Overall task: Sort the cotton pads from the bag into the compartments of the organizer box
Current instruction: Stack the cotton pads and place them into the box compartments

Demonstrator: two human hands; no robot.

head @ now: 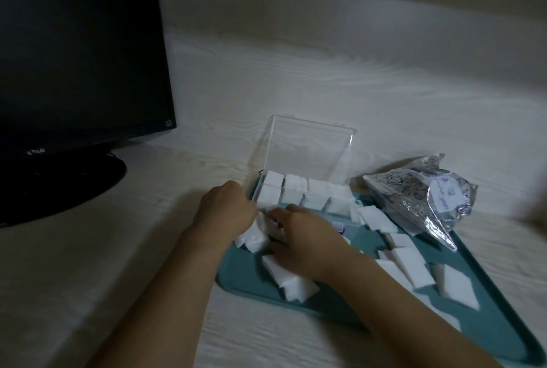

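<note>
A dark screen stands far left, out of the way. The left hand steadies the box corner, fingers curled on a pad, I think. The right hand is close beside it, pushing pads into the front slots. The lid stands open. Loose pads wait on the tray. The bag lies far right.

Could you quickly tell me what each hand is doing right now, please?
Left hand: grip on cotton pads at the organizer box.
Right hand: fingers curled; grip cannot be told.
</note>
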